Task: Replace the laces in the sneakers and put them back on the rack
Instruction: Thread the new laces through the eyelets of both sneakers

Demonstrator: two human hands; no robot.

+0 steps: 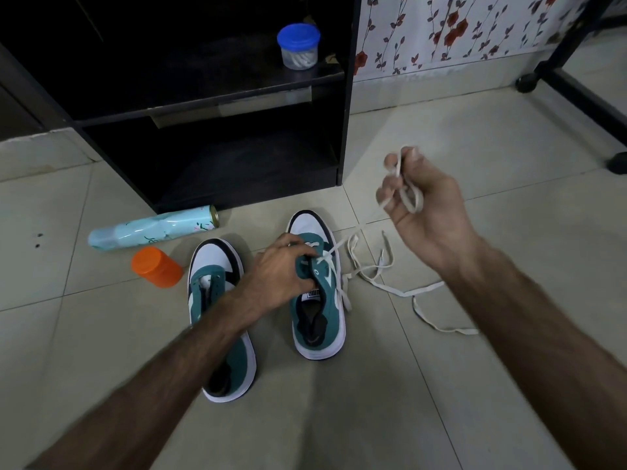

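While right hand (419, 205) lifts lace (376, 281), open tiles (509, 239) rightward.

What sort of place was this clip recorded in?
Most likely a room in a home: tiled floor, floral wallpaper and a low black shelf unit serving as the rack. A pair of sneakers sits on the floor before it.

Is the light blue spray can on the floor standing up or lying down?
Lying down. The spray can rests on its side on the tiled floor in front of the black rack, beside the orange container.
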